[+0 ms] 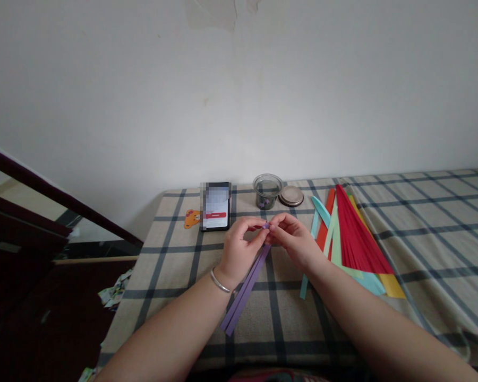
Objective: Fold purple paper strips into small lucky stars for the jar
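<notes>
Both hands meet over the cloth, fingertips pinching a small folded piece of purple paper [266, 226]. My left hand [241, 244], with a silver bangle at its wrist, grips it from the left. From the right, my right hand [295, 239] closes thumb and fingers on the same piece. Long purple paper strips [247, 289] run from beneath the fingers toward the table's front; whether one joins the folded piece I cannot tell. Just behind the hands stands a clear plastic cup [267, 192] with small purple pieces at its bottom.
A round lid [291, 196] lies beside the cup. To the left are a phone [216, 207] and an orange bear-shaped cutout [191, 218]. Fanned red paper strips [358, 239] lie among other coloured strips on the right. The checked tablecloth [175, 270] ends at the left edge.
</notes>
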{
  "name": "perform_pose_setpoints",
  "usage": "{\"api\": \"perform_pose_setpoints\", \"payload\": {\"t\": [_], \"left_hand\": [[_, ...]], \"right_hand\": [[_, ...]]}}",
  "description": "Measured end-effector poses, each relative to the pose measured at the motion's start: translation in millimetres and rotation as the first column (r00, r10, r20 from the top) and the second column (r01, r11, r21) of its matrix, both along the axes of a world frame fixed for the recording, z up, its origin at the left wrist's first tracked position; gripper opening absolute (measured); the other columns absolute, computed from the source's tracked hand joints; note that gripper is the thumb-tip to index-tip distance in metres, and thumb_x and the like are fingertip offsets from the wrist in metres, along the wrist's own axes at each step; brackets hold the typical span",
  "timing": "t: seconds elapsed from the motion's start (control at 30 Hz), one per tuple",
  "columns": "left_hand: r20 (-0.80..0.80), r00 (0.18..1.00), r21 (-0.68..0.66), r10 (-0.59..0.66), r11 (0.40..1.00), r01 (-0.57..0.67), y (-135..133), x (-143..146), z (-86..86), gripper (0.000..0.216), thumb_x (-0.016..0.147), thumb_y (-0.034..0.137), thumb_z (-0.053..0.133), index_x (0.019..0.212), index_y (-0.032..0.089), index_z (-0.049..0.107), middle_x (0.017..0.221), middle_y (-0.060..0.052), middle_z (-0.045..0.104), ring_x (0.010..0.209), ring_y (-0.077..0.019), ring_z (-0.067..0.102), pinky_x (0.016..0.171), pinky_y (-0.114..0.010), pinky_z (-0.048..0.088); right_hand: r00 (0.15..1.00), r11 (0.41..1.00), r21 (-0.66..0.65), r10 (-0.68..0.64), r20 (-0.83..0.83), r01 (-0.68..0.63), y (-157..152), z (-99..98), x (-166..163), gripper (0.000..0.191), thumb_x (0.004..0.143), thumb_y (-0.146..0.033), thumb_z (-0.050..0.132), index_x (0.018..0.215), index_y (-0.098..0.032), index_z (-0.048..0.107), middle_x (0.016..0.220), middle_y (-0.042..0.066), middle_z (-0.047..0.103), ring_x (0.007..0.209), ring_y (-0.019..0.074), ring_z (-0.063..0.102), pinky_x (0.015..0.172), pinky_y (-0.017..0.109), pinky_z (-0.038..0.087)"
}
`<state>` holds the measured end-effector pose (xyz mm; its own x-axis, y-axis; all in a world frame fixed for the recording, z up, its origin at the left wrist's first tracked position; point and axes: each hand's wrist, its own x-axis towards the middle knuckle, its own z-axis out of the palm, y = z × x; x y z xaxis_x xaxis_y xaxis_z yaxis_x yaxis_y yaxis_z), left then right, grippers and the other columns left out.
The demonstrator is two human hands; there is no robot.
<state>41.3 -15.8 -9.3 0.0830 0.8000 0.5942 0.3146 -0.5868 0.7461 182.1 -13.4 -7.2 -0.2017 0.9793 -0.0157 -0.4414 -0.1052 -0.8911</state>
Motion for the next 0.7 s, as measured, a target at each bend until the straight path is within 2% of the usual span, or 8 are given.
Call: {"api": "perform_pose_setpoints", "payload": {"t": [0.2,0.43,0.53,0.7], "left_hand": [[-0.04,0.999,0.009,-0.008,1.0,0.008,0.9,-1.7,-1.3,0.008,0.08,0.016,0.061,0.087,0.018,0.063,0.089,-0.005,0.068,0.086,-0.0162,0.064,0.079,-0.031,0.053],[-0.089,0.996,0.078,0.022,0.997,-0.015,-0.2,-2.2,2.1,0.008,0.079,0.015,0.061,0.086,0.019,0.063,0.088,-0.005,0.068,0.086,-0.0173,0.064,0.081,-0.034,0.053],[-0.091,0.996,0.088,0.023,0.996,-0.015,-0.3,-2.3,2.1,0.007,0.079,0.016,0.062,0.085,0.019,0.063,0.087,-0.005,0.068,0.086,-0.0173,0.064,0.08,-0.034,0.053],[-0.07,0.998,0.032,-0.002,0.999,0.004,1.2,-3.2,-0.9,0.009,0.081,0.018,0.06,0.089,0.019,0.064,0.09,-0.005,0.07,0.086,-0.0161,0.066,0.08,-0.033,0.054]], "right_hand": [[0.999,1.0,0.006,-0.016,0.034,0.016,1.1,-1.1,1.3,0.03,0.062,-0.037,0.077,0.07,-0.02,0.055,0.064,-0.004,0.061,0.054,0.0092,0.06,0.06,0.025,0.051],[0.998,0.999,0.02,-0.032,0.054,0.031,-0.4,1.7,0.4,0.028,0.063,-0.038,0.077,0.068,-0.02,0.055,0.06,-0.005,0.06,0.053,0.0094,0.058,0.058,0.025,0.05],[0.998,0.999,-0.011,-0.037,0.049,0.037,0.5,1.7,0.6,0.029,0.061,-0.038,0.078,0.066,-0.019,0.056,0.058,-0.005,0.061,0.051,0.0094,0.058,0.056,0.024,0.05],[0.999,0.996,-0.084,-0.04,-0.021,0.038,3.0,1.2,1.7,0.03,0.057,-0.037,0.08,0.066,-0.018,0.058,0.061,-0.004,0.063,0.053,0.0082,0.059,0.059,0.023,0.05]]}}
